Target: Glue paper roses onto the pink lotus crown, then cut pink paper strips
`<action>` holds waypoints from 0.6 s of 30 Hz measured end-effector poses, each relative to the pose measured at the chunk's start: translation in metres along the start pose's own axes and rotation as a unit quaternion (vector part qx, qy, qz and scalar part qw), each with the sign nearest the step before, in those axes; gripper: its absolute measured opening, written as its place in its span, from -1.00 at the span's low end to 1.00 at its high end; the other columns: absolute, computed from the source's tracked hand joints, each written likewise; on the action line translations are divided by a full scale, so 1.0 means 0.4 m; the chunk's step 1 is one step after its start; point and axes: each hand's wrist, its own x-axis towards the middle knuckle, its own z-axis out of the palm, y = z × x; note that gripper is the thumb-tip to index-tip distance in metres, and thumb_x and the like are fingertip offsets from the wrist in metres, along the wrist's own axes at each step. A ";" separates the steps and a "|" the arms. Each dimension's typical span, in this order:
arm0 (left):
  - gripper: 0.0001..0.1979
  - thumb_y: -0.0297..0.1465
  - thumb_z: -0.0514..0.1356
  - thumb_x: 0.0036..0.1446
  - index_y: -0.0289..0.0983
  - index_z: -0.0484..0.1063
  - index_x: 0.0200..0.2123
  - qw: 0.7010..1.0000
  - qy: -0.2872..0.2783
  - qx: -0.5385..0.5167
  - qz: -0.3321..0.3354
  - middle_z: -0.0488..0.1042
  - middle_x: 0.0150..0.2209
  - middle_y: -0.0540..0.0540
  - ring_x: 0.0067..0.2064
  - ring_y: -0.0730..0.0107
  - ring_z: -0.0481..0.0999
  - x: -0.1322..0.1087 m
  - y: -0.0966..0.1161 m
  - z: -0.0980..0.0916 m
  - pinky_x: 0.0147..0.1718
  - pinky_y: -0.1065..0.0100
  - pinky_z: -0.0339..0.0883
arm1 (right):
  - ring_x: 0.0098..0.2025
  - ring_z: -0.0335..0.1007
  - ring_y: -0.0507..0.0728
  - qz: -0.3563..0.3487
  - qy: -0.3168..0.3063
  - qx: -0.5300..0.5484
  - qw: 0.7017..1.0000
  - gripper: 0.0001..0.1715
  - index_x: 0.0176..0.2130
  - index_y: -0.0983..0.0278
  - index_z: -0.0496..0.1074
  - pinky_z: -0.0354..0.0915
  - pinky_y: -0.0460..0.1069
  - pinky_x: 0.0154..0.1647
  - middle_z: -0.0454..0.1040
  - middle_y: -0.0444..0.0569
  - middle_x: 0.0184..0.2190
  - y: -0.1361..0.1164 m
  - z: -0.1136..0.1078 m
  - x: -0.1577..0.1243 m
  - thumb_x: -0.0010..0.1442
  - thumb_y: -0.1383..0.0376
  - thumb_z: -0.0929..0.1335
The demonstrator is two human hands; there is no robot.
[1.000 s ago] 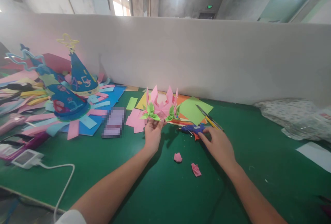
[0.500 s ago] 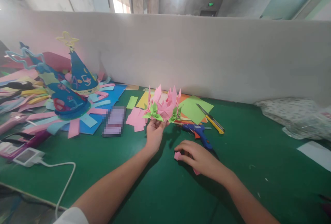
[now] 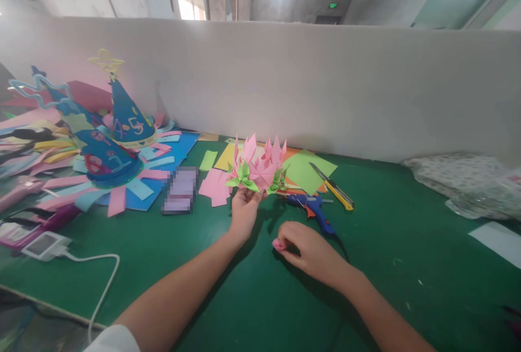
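A folded paper lotus (image 3: 262,170) with pink petals and green leaves is held up over the table by my left hand (image 3: 245,211), its fingers closed round the base. Lower and to the right, my right hand (image 3: 307,246) pinches a small pink folded paper piece (image 3: 279,244) between thumb and fingers; most of that piece is hidden. A blue glue gun (image 3: 313,211) lies just beyond my right hand, its cable running back under the wrist. Pink paper pieces (image 3: 215,186) lie left of the lotus.
A yellow box cutter (image 3: 334,186) rests on green paper (image 3: 309,173) at the back. On the left are a phone (image 3: 179,190), blue cone hats (image 3: 109,151) with paper strips, and a white charger (image 3: 44,246) with a cable. A plastic bag (image 3: 472,184) lies far right.
My right hand has drawn its fingers in tighter on the pink piece and tilted it. A second pink bit seen under that hand is now out of sight. The lotus shifted slightly right.
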 end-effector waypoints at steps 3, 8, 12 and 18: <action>-0.61 -0.24 0.42 -0.27 -0.32 0.39 -0.41 1.000 -0.012 0.011 0.003 0.51 -0.45 -0.01 -0.40 0.46 0.49 -0.004 0.000 0.003 -0.21 0.31 0.38 | -0.33 0.30 0.07 -0.007 0.067 -0.012 0.998 -0.93 -0.29 0.23 0.27 0.26 -0.05 -0.32 0.39 -0.09 -0.36 0.001 -0.001 0.005 0.19 0.40 0.26; -0.62 -0.25 0.42 -0.26 -0.32 0.37 -0.43 1.000 -0.024 0.009 0.005 0.51 -0.46 -0.01 -0.41 0.46 0.49 -0.012 -0.003 0.007 -0.25 0.33 0.38 | -0.25 0.34 0.11 -0.055 0.178 -0.065 0.980 -0.88 -0.21 0.22 0.29 0.29 0.01 -0.23 0.42 -0.03 -0.31 -0.004 -0.022 0.029 0.22 0.39 0.24; -0.63 -0.26 0.40 -0.22 -0.32 0.37 -0.40 1.000 -0.028 0.013 0.000 0.51 -0.46 -0.02 -0.43 0.45 0.49 -0.018 -0.006 0.006 -0.35 0.39 0.36 | -0.24 0.31 0.14 -0.063 0.232 -0.163 0.957 -0.85 -0.27 0.24 0.32 0.27 0.02 -0.23 0.40 0.01 -0.34 -0.018 -0.024 0.059 0.23 0.42 0.20; -0.64 -0.29 0.38 -0.20 -0.32 0.35 -0.36 1.000 -0.011 -0.004 -0.013 0.49 -0.46 0.00 -0.48 0.52 0.44 -0.028 -0.006 0.011 -0.42 0.45 0.29 | -0.26 0.34 0.18 -0.025 0.226 -0.211 0.951 -0.77 -0.21 0.27 0.36 0.30 0.06 -0.23 0.41 0.05 -0.32 -0.029 0.011 0.101 0.25 0.42 0.16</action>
